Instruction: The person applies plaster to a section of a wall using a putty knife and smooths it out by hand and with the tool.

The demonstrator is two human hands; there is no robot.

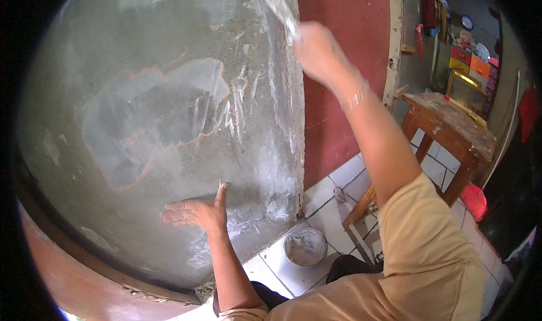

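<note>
My left hand lies against the grey plastered wall, low down, with its fingers stretched out to the left and the thumb pointing up. High on the right, my right hand is closed around a long whitish tool, which reaches up and left over the wall near its right edge. Motion blurs the hand and tool, so the tool's exact kind is not clear. White streaks run down the wall between my hands. To their left is a smooth, paler patch with an orange-brown outline.
By the wall's foot, a round bucket holding whitish paste stands on white floor tiles. A worn wooden table is at the right. Beyond the wall's edge is a dark red panel. Colourful drawers stand farther back.
</note>
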